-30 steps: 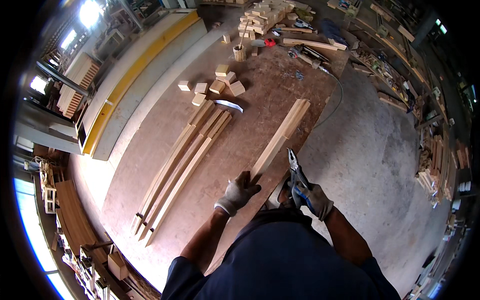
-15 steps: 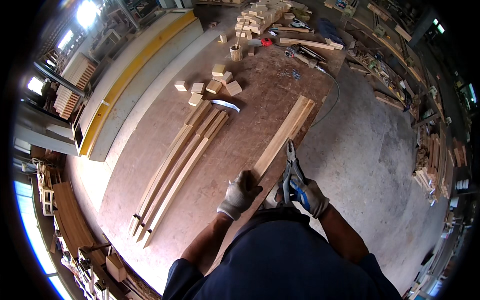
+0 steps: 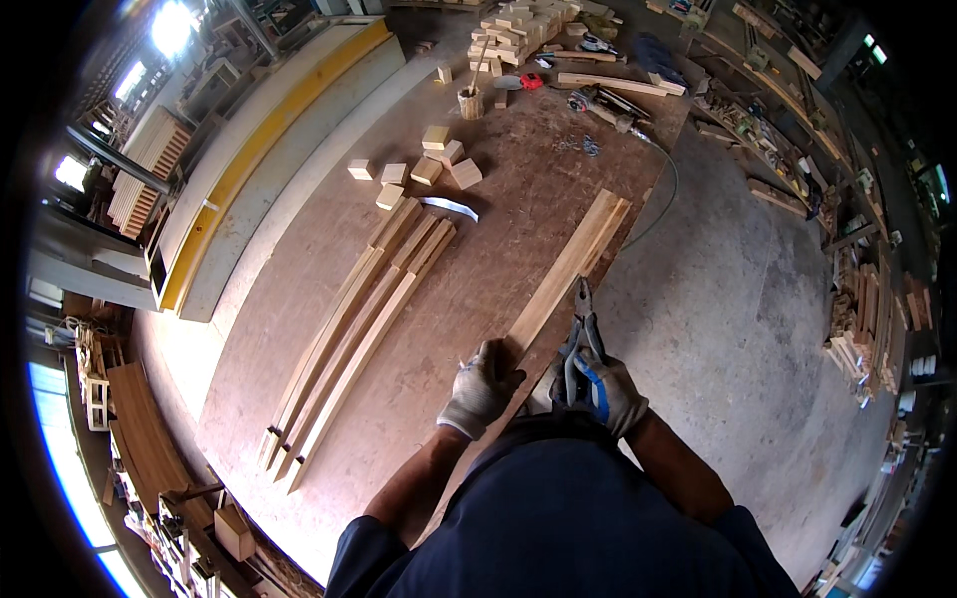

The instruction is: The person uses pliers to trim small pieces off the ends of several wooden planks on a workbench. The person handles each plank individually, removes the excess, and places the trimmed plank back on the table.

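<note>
My left hand (image 3: 482,391), in a pale work glove, is closed around the near end of a wooden piece (image 3: 566,274) that lies along the table's right edge. Gloved likewise, my right hand (image 3: 620,397) grips the handles of a pair of pliers (image 3: 583,334) with grey and blue grips. The pliers point away from me, and their jaws are close beside the right side of the wooden piece; whether they touch it I cannot tell. To the left, several long wooden strips (image 3: 364,334) lie side by side on the brown table (image 3: 299,289).
Several small wood blocks (image 3: 427,171) and a white curved strip (image 3: 451,207) lie beyond the long strips. Farther back are a stick in a round holder (image 3: 471,103), a red tape measure (image 3: 531,81), a power tool with a hose (image 3: 613,112) and a wood pile (image 3: 518,35).
The pliers have turned slightly more upright, and their jaws have shifted a little to the right. My left hand and the wooden piece have barely moved.
</note>
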The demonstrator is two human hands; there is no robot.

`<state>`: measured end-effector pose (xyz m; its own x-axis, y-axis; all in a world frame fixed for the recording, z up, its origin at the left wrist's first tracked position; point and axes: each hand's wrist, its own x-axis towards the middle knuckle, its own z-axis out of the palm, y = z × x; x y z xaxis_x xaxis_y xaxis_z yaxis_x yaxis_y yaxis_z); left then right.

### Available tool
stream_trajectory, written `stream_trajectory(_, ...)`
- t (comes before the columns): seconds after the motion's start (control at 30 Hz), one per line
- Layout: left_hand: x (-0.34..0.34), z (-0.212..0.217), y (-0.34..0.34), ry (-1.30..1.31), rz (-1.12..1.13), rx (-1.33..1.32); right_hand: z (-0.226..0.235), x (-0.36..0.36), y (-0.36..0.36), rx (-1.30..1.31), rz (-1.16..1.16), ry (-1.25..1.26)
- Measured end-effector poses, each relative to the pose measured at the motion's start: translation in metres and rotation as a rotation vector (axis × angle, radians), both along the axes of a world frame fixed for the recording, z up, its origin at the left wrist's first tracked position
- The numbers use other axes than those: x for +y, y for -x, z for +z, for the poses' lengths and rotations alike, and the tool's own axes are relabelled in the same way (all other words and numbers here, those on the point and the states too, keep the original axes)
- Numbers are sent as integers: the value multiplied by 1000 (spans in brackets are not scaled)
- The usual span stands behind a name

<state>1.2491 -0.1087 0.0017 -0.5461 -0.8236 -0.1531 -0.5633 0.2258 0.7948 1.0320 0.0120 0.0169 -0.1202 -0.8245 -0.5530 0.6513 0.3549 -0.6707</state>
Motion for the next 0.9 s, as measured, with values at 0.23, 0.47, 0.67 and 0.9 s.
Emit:
stream_trajectory(0.23, 1, -1, 4, -50, -11, 23, -24, -2, -18, 196, -115, -55)
stream_trajectory(0.47, 0, -12, 3, -73, -28, 19, -36, -7, -18, 279, -109, 58)
stream_trajectory(0.67, 0, -6, 1, 54, -24, 34, -4, -11, -21, 52, -76, 56)
stream_trajectory(0.9, -9, 10, -13, 38, -19, -6, 12, -7, 3, -279, 65, -32)
